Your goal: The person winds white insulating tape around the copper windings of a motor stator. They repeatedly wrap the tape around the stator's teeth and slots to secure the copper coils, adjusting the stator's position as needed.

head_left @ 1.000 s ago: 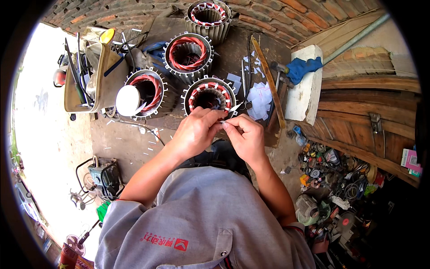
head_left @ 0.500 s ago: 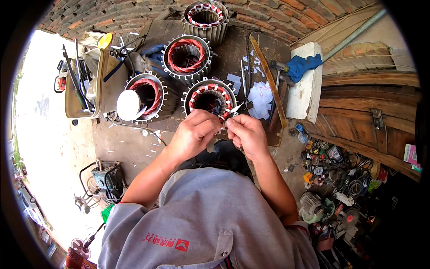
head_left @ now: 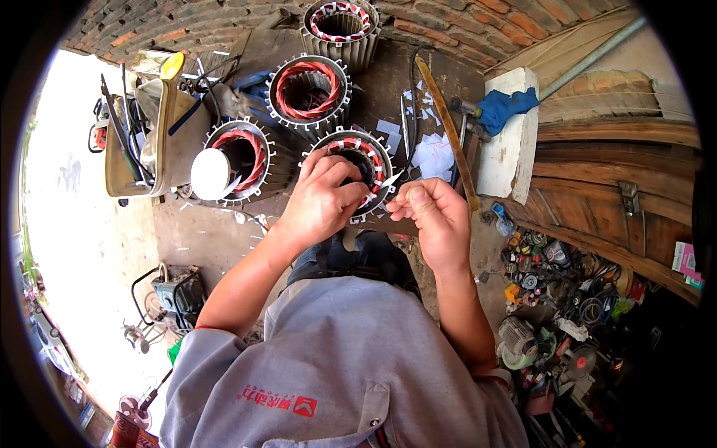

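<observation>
A motor stator with a finned metal housing stands on the bench in front of me. Its red winding ring is bound with white ties. My left hand lies over the ring's near left side, fingers bent together; whatever they grip is hidden. Just right of the rim, my right hand pinches thumb against forefinger on something too small to make out. A pointed white paper slip sticks out from the stator beside the right fingertips.
Three more stators surround the work: one at left with a round white lid on it, one behind, one at the brick wall. A yellowed ruler, paper pieces and a tool bin lie around.
My hands have moved apart. The left has gone up and left onto the winding ring; the right has shifted right, away from the rim, still pinching.
</observation>
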Tool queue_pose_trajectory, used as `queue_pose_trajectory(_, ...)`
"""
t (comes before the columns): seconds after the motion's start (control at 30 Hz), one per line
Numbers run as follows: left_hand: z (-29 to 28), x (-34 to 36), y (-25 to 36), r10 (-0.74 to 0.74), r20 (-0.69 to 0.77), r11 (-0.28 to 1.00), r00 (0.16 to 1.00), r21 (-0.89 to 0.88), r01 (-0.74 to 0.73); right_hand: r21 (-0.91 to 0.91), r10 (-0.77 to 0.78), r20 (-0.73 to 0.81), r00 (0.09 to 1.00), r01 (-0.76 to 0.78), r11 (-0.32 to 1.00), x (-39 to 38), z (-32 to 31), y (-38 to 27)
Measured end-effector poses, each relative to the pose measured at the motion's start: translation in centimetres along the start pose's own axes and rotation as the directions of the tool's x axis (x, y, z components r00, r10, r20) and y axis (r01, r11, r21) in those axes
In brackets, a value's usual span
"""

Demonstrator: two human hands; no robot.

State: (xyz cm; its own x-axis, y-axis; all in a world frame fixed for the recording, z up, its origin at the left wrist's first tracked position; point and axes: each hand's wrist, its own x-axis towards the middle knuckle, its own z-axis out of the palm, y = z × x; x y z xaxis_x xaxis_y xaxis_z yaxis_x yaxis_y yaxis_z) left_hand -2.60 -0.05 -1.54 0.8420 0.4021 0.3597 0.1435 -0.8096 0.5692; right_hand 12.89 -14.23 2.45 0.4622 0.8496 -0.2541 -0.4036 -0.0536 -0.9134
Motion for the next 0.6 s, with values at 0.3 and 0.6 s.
queue_pose_trajectory(0.3, -0.7, -1.6, 2.9, -0.157, -0.011, 0.987, 0.988, -0.047, 0.156, -0.001, -0.055, 0.108, 0.993, 0.055, 0.998, -3.9, -3.6, 0.9)
queue_pose_trajectory(0.6, 1.2, -0.4, 2.7, -0.134, 0.038, 0.990, 0.990, 0.037, 0.133, -0.226, -0.104, 0.234, 0.967, 0.158, 0.961, -2.1, -2.0, -0.9)
